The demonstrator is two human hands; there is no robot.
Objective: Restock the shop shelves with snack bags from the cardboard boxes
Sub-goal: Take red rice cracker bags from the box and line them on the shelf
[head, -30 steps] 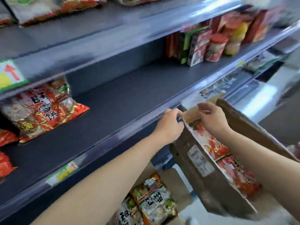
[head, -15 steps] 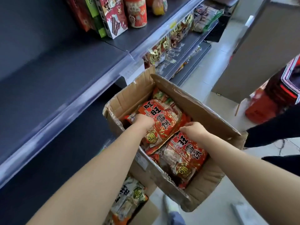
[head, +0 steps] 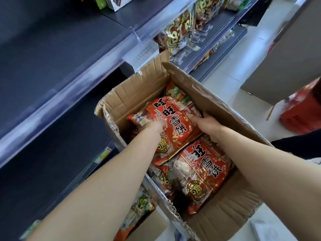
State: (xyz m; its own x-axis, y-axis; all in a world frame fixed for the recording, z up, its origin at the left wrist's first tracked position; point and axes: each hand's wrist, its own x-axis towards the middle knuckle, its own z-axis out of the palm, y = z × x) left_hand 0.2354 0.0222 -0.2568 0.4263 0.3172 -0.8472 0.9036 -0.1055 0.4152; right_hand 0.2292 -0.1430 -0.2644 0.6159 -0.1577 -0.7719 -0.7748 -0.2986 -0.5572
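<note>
Nearest, below the left forearm, a lower carton (head: 149,228) holds green-badged packets (head: 141,204). Beside it stands the open cardboard box (head: 133,91), flaps up, on the floor against the shelving.

Contents: red snack bags in loose layers. The near bag (head: 205,164) lies flat. The top bag (head: 172,119) rests tilted across it, towards the far end of the box.

Left hand (head: 153,126): fingers curled down over the top bag's left edge, tips hidden. Right hand (head: 208,126): fingers closed on the bag's right edge, thumb spread towards the box wall. Both hands are judged to grip this one bag.

Handling, as judged: the bag looks light, air-puffed and soft, its film glossy and likely slippery, and its contents are probably brittle. Hold it at the two side edges or the crimped end seams. Do not squeeze the middle.

Beyond, the dark shelf (head: 57,54) offers bare room. Farther right, gold-printed bags (head: 180,30) sit on a lower tier.
</note>
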